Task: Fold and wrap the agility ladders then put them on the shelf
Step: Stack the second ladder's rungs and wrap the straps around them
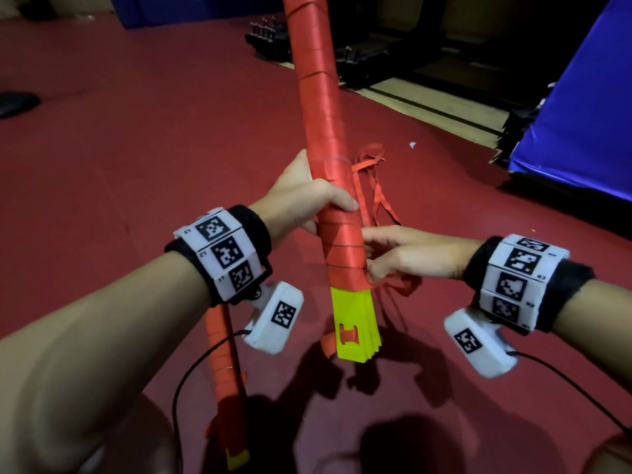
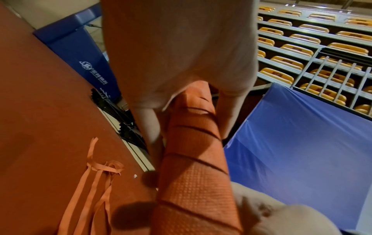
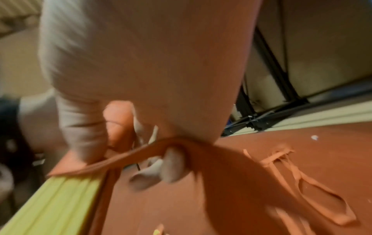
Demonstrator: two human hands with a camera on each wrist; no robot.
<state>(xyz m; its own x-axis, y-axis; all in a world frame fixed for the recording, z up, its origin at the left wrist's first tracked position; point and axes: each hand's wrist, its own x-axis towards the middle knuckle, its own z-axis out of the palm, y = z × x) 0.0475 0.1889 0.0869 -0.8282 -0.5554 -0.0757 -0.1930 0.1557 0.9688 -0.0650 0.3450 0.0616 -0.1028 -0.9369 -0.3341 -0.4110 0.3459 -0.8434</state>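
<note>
A long bundle of yellow ladder rungs wrapped in red strap stands nearly upright before me. My left hand grips the wrapped bundle around its lower half. My right hand pinches the red strap at the bundle's lower end, just above the bare yellow rungs. Loose strap loops hang to the right of the bundle. A second wrapped ladder lies on the floor under my left forearm.
The floor is dark red matting. A blue crash mat stands at the right and another blue pad at the back. Black folded equipment lies along the floor's far edge. Rows of yellow seats rise behind a railing.
</note>
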